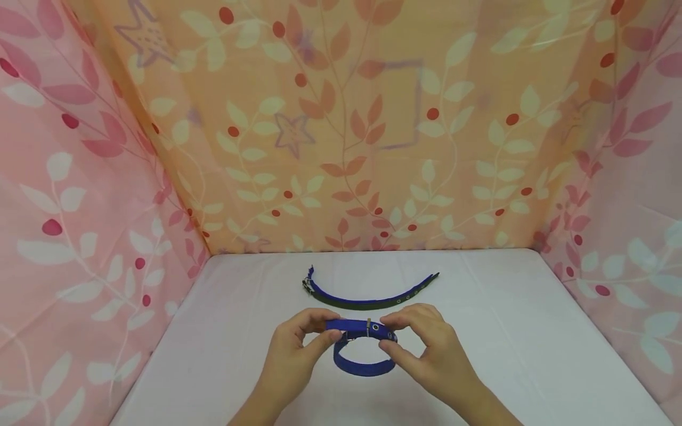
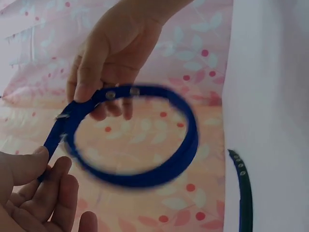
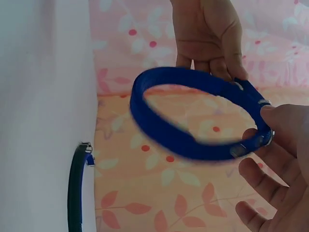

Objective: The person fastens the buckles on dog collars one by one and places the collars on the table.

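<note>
A blue collar (image 1: 364, 369) with metal eyelets is closed into a loop, held up in front of the body. My left hand (image 1: 290, 358) pinches the strap's free end between thumb and fingers, left of a metal loop (image 1: 368, 327) around the band. On the other side, my right hand (image 1: 439, 355) pinches the band near the eyelets, thumb below and fingertips above. In the left wrist view, the round of the collar (image 2: 140, 180) hangs from both hands, slightly blurred. Metal fittings (image 3: 264, 102) show close to the right thumb in the right wrist view.
Beyond the hands, a dark green strap (image 1: 362, 306) with a blue inner layer lies curved on the white table (image 1: 213, 367), its buckle (image 1: 307, 285) at the left and eyelets at the right. Leaf-patterned cloth (image 1: 341, 118) walls off the back and both sides.
</note>
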Tool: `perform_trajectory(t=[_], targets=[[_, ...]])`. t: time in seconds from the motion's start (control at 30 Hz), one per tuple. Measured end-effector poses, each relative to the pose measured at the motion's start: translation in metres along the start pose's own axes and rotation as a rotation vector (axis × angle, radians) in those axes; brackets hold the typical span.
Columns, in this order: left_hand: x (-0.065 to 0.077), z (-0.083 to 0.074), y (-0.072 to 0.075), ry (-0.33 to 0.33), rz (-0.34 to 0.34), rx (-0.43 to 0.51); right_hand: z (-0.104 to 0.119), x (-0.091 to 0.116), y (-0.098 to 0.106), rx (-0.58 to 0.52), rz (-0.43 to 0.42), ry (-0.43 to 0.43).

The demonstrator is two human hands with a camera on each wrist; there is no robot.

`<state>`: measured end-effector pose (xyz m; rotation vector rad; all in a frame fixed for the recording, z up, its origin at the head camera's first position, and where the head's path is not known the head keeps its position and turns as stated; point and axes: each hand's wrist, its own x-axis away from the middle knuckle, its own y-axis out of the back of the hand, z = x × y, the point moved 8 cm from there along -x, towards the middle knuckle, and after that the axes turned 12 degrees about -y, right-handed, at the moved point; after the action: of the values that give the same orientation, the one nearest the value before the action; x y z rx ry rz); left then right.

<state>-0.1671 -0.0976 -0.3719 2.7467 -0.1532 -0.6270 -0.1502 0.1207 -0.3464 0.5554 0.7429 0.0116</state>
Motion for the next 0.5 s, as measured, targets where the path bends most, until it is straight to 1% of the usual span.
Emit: perform_trajectory(t=[0.17,0.37,0.43,0.5], targets=[[-0.001,0.001,0.012,0.008,-0.064,-0.012,-0.005,0.0,0.0,0.005,0.017,-0.031],[-0.002,0.001,0.018,0.005,-0.109,0.034,-0.011,-0.001,-0.002,0.017,0.041,-0.086],[-0.002,0.001,0.019,0.001,-0.114,0.056,-0.013,-0.002,-0.003,0.005,0.057,-0.12],[-0.002,-0.001,0.019,-0.011,-0.121,0.08,-0.016,-0.002,-0.005,-0.012,0.083,-0.178]])
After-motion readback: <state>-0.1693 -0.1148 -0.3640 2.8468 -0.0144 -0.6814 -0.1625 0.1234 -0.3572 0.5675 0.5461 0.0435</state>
